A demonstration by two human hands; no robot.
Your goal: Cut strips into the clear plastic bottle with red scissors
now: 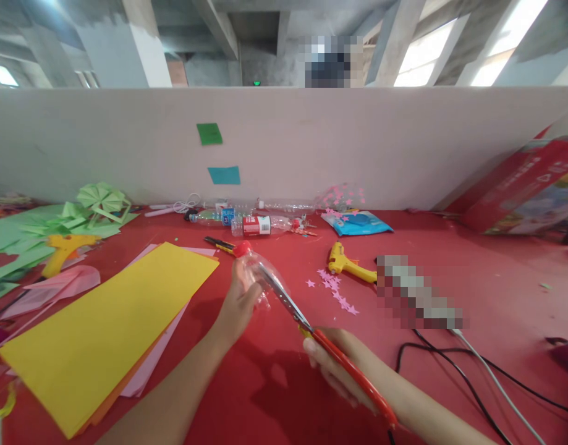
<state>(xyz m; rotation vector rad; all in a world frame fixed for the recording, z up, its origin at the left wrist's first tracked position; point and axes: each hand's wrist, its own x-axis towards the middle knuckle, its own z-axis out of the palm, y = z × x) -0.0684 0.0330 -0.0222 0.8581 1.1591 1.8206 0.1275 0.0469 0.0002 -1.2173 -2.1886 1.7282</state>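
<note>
My left hand (241,303) is closed around a clear plastic bottle piece (269,272) with a red cap (241,249), held above the red table. In my right hand (342,364) is a pair of large scissors (351,369) with red handles. Their metal blades reach up and left to the clear plastic and overlap it. Whether the blades are cutting into the plastic cannot be made out. Just behind the red cap lies a black and yellow cutter (221,245). Small pink paper stars (332,283) are scattered on the table right of the bottle piece.
Yellow paper sheets (112,334) lie at left, beside green paper shapes (98,204) and a yellow glue gun (65,250). Bottles (260,225) and a blue packet (358,224) line the white partition (284,142). Another glue gun (351,264) and black cables (450,352) are at right.
</note>
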